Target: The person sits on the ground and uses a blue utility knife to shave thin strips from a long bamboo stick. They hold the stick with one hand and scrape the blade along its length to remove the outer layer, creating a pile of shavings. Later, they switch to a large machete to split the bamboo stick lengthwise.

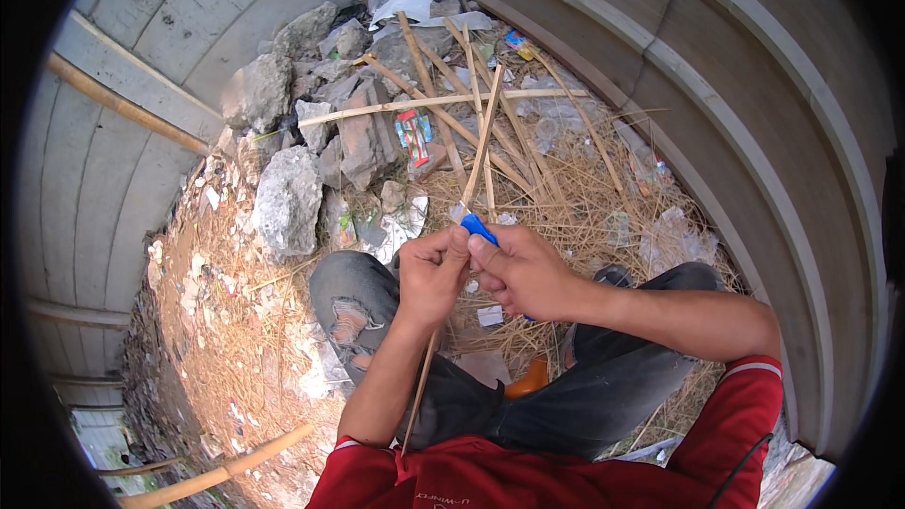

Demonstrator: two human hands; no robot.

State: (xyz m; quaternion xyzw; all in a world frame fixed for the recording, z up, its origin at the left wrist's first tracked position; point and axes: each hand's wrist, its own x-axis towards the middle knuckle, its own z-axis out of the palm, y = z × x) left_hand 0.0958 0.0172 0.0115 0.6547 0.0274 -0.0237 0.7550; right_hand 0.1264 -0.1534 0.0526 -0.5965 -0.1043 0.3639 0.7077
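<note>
Blue-handled knife (481, 229) gripped in right hand (528, 273); left hand (432, 271) pinches wooden strip (484, 141) alongside; overpressing could cause slip, cut.

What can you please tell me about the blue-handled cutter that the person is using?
The blue-handled cutter has a bright blue grip that looks like plastic, and a small, pale, metallic-looking tip, probably its blade. It slants, tip toward the upper left of the picture, in the right hand, whose fingers hide much of it. The tip lies right by a bamboo strip held in the left hand; whether they touch is too small to tell.
</note>
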